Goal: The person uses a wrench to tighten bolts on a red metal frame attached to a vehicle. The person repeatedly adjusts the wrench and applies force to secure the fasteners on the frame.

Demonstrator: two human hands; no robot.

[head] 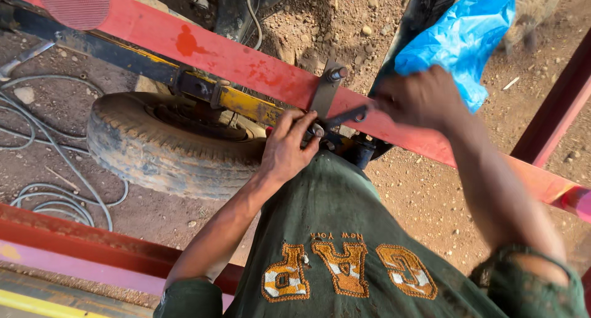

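My left hand (288,147) is pressed against the lower side of a red steel frame beam (234,59), its fingers closed around a nut or bolt end (317,131) under a grey metal clamp plate (324,90). A bolt head (337,73) sticks up at the plate's top. My right hand (418,98) grips the handle of a dark wrench (346,117), whose other end reaches the bolt by my left fingers. Behind my right hand lies a blue plastic sheet (465,38).
A worn tyre (166,145) lies flat on the dirt below the beam, with a yellow bar (246,104) over it. Grey cables (55,170) coil on the ground at left. More red frame members run at bottom left (86,247) and right (551,102).
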